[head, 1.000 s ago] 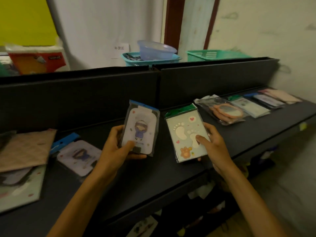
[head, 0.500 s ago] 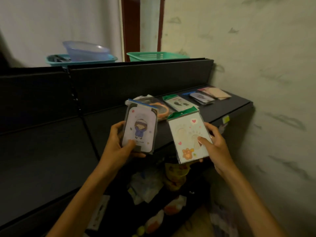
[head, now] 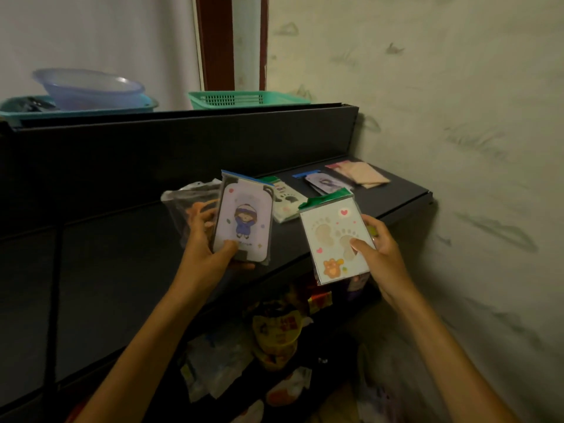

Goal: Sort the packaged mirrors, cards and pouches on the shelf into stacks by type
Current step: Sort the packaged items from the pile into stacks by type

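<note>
Two packs [head: 242, 221] [head: 334, 239] above shelf edge [head: 283, 267]

**Colours on the dark shelf**

Lilac rectangular packet [head: 242, 219], blue-topped, shows a cartoon girl in blue. White square packet [head: 334, 239], green-topped, bears pale footprints, red hearts, an orange paw. Black metal shelf [head: 122, 270]; beige flat pouch [head: 361, 175]; teal plastic basket [head: 244, 99].

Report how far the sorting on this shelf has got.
Done: separate spots line the dark shelf: beige pouches, blue-topped girl packet, green-topped footprint packet. In hand: left hand holds a blue-topped girl packet, right hand a green-topped footprint card. Left: placing both on matching spots.
</note>
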A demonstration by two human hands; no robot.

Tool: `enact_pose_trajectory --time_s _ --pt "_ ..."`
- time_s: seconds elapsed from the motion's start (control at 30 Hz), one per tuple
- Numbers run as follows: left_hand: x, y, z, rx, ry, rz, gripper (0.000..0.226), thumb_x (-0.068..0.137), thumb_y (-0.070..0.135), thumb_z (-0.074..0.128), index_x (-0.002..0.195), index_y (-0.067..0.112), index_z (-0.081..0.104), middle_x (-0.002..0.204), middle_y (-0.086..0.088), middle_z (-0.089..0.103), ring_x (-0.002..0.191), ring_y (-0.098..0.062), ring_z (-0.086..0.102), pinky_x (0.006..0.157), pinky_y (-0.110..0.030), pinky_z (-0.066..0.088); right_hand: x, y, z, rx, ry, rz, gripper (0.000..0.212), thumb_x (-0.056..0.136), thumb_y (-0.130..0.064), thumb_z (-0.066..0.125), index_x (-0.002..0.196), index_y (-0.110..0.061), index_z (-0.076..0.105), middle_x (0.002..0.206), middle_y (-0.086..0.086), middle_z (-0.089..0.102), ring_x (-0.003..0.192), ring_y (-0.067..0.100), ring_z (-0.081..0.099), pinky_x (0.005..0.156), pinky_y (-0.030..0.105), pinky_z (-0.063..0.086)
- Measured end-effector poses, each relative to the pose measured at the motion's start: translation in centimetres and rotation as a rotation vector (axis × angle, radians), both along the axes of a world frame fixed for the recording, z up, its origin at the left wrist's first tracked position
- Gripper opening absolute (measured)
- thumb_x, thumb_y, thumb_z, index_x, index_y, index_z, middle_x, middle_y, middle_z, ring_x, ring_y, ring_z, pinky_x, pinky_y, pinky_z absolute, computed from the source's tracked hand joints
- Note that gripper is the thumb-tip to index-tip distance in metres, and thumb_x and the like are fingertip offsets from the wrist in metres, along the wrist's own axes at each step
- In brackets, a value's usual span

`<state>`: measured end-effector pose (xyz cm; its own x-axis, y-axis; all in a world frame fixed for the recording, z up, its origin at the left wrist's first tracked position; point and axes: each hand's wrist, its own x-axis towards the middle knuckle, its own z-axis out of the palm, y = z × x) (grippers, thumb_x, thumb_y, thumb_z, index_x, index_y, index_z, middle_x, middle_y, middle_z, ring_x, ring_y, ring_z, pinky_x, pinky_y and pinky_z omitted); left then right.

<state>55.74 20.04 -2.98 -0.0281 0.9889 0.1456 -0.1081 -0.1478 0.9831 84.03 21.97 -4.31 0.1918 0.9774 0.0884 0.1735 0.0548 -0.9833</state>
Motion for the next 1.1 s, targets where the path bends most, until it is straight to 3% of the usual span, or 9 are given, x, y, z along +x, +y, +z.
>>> enact_pose_trajectory --time_s 0.17,0.33,0.47,0.6,0.67,0.77,0.87,0.97,1.1 --pt "1.0 5.0 -0.1 -0.006 0.031 0.136 0.058 0.088 0.001 0.055 0.136 0.025 0.033 0.129 0.000 0.051 0.100 -0.016 0.064 0.062 -0.029 0.059 0.4 6.6 0.3 -0.030 -0.039 0.058 0.043 0.091 -0.015 0.059 0.128 -0.033 0.044 0.109 -0.003 0.062 0.079 0.015 0.070 0.052 0.035 0.058" --pt "1.1 8.9 0.5 -0.027 0.040 0.201 0.058 0.088 0.002 0.056 0.134 0.032 0.035 0.126 0.002 0.055 0.097 -0.019 0.066 0.065 -0.035 0.060 -0.8 13.7 0.9 -0.016 -0.072 0.162 0.041 0.090 -0.009 0.059 0.121 -0.033 0.045 0.108 -0.004 0.060 0.082 0.009 0.066 0.053 0.023 0.054" --pt "1.0 10.6 0.7 -0.048 0.087 0.271 0.059 0.089 0.003 0.055 0.134 0.035 0.032 0.128 0.001 0.053 0.103 -0.020 0.063 0.061 -0.030 0.059 -2.7 18.2 0.7 -0.018 -0.090 0.278 0.042 0.091 -0.007 0.057 0.125 -0.027 0.044 0.102 -0.012 0.059 0.081 0.004 0.063 0.051 0.018 0.051" --pt "1.3 10.8 0.9 -0.058 0.047 0.305 0.057 0.090 -0.001 0.052 0.134 0.029 0.032 0.111 0.010 0.056 0.089 -0.010 0.064 0.053 -0.018 0.054 -3.9 20.8 0.4 -0.102 -0.107 0.372 0.043 0.091 -0.012 0.058 0.128 -0.028 0.043 0.108 -0.004 0.061 0.085 0.014 0.067 0.052 0.029 0.055" --pt "1.4 10.9 0.9 -0.069 0.048 0.332 0.055 0.090 -0.001 0.052 0.130 0.031 0.033 0.105 0.013 0.055 0.083 -0.006 0.063 0.051 -0.015 0.052 -4.3 21.7 0.3 -0.126 -0.141 0.403 0.042 0.089 -0.015 0.060 0.126 -0.029 0.044 0.115 0.001 0.062 0.085 0.011 0.066 0.053 0.022 0.053" --pt "1.9 11.3 0.7 -0.082 0.087 0.374 0.055 0.089 0.000 0.054 0.130 0.032 0.034 0.109 0.013 0.055 0.087 -0.007 0.062 0.052 -0.017 0.053 -4.3 22.5 0.5 -0.070 -0.349 0.431 0.044 0.088 -0.021 0.063 0.128 -0.021 0.045 0.110 -0.001 0.061 0.080 0.001 0.060 0.056 0.011 0.047" --pt "2.5 12.0 0.4 -0.098 0.118 0.412 0.055 0.089 0.001 0.055 0.128 0.034 0.035 0.108 0.014 0.056 0.089 -0.007 0.062 0.055 -0.019 0.055 -3.6 23.2 0.3 0.054 -0.614 0.405 0.049 0.085 -0.029 0.066 0.129 -0.017 0.048 0.119 0.002 0.058 0.098 0.014 0.059 0.081 0.027 0.049" --pt "3.9 13.0 0.4 -0.113 0.120 0.419 0.056 0.088 0.003 0.056 0.127 0.037 0.035 0.116 0.008 0.059 0.091 -0.015 0.068 0.065 -0.039 0.060 -1.7 24.4 0.4 0.265 -0.795 0.362 0.044 0.085 -0.030 0.065 0.125 -0.015 0.053 0.123 0.005 0.054 0.109 0.022 0.054 0.090 0.032 0.043" --pt "7.0 14.9 0.7 -0.103 0.149 0.444 0.056 0.090 0.004 0.055 0.131 0.034 0.033 0.113 0.007 0.057 0.084 -0.013 0.069 0.054 -0.023 0.056 2.6 27.0 1.0 0.341 -0.945 0.419 0.043 0.088 -0.036 0.060 0.127 -0.019 0.053 0.129 0.001 0.054 0.119 0.021 0.048 0.101 0.035 0.035"
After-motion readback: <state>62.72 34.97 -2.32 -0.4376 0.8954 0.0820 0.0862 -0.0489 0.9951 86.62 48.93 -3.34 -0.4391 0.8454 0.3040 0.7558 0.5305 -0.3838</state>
